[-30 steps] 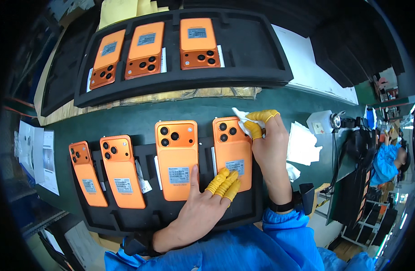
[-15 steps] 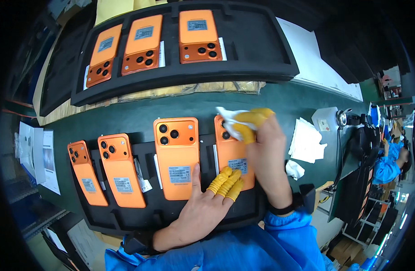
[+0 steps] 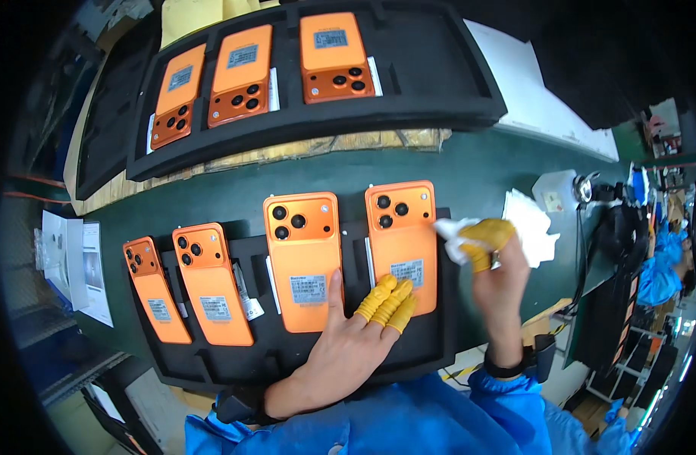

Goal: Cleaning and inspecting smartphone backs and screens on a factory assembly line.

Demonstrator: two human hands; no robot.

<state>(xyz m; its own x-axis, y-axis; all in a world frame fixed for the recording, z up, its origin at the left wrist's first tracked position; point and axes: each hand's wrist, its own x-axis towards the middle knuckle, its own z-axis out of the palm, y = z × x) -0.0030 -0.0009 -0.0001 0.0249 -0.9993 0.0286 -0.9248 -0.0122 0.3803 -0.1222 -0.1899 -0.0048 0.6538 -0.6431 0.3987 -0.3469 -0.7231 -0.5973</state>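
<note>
Orange phones lie back up, in a row, in a black foam tray point(image 3: 257, 360) before me. My left hand point(image 3: 344, 353) rests flat with fingers spread. Its yellow finger cots press on the lower part of the rightmost phone point(image 3: 402, 241), partly covering its grey label. The bare index finger lies along the edge of the neighbouring phone point(image 3: 306, 254). Just right of the rightmost phone is my right hand point(image 3: 501, 273), slightly blurred, its yellow-capped fingers closed on a crumpled white wipe point(image 3: 453, 236). Further left in the tray are two more phones, one nearest me being the second phone point(image 3: 211, 284).
Beyond the green tabletop point(image 3: 211, 193), a second black tray point(image 3: 424, 68) holds three orange phones. White wipes point(image 3: 536, 231) lie stacked at the right, beside a white dispenser-like container point(image 3: 554, 191). A blue-sleeved person point(image 3: 661, 273) is far right.
My right hand has moved the wipe off the rightmost phone's cameras, down and to the right. The camera area is now uncovered. My left hand stays on the phone.
</note>
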